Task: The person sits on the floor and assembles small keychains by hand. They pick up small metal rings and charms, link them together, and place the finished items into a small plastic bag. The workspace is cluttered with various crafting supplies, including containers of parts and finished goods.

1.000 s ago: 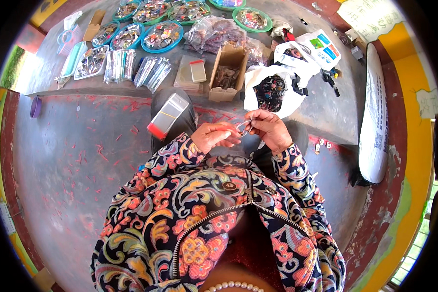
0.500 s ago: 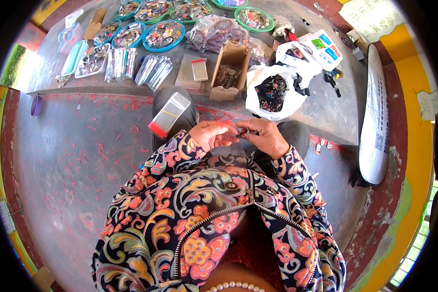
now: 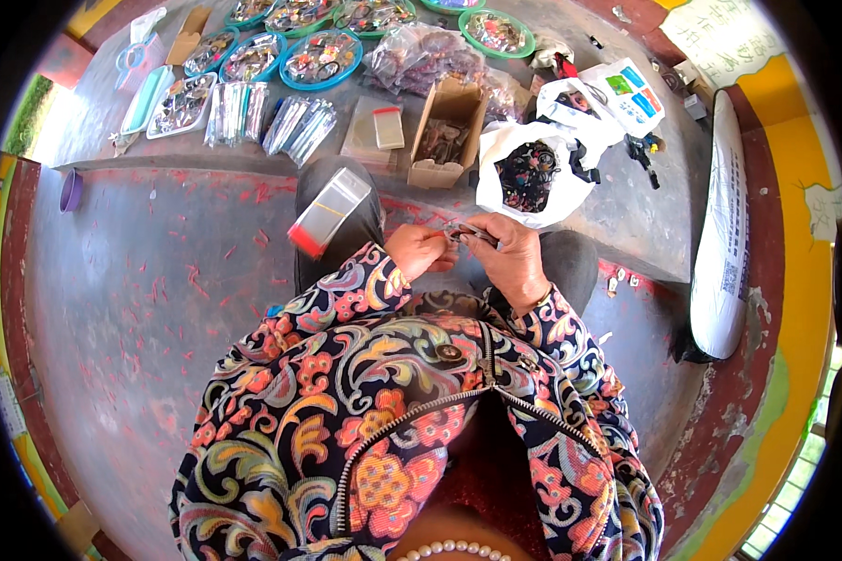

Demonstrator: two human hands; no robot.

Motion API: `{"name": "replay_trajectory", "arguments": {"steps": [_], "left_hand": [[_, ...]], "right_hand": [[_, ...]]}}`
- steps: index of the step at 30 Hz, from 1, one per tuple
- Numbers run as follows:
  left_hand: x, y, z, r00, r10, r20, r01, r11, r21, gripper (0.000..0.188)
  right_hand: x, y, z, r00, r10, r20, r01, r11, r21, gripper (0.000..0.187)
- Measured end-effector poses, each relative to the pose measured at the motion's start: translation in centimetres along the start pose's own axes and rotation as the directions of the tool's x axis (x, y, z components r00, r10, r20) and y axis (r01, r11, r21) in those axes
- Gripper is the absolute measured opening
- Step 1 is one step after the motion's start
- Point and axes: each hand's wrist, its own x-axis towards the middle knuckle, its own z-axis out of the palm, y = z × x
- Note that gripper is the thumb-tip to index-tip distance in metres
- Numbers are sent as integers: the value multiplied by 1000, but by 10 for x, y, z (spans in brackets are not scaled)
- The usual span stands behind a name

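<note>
Just above my lap, both hands meet fingertip to fingertip. My left hand (image 3: 419,251) is closed in a pinch at the edge of a small clear plastic bag (image 3: 453,228), which is mostly hidden by fingers. My right hand (image 3: 513,260) pinches a small, dark, thin item (image 3: 480,233) against the bag; its exact kind is too small to tell. On my left knee lies a banded stack of clear plastic bags (image 3: 337,204) with a red edge. Directly beyond the hands stands an open cardboard box (image 3: 420,172) with small packed items inside.
A white plastic bag (image 3: 571,194) full of small dark and coloured bits stands beyond my right hand. Blue basins (image 3: 357,73) of packed trinkets, bundles of slim clear packets (image 3: 299,133) and a flat stack of bags (image 3: 365,140) line the raised ledge. Red scraps litter the floor.
My left hand has turned and curled its fingers closed, and the red-edged bag is now less visible. My right hand has shifted slightly, with the dark item showing more between its fingers.
</note>
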Motion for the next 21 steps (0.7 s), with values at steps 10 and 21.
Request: {"name": "replay_trajectory", "arguments": {"steps": [10, 21], "left_hand": [[6, -10, -6, 992, 75, 104, -89, 987, 135, 20], [2, -6, -3, 983, 116, 142, -154, 943, 294, 20]], "right_hand": [[2, 10, -1, 977, -204, 64, 214, 950, -227, 15], [3, 6, -6, 977, -149, 150, 170, 976, -139, 13]]}}
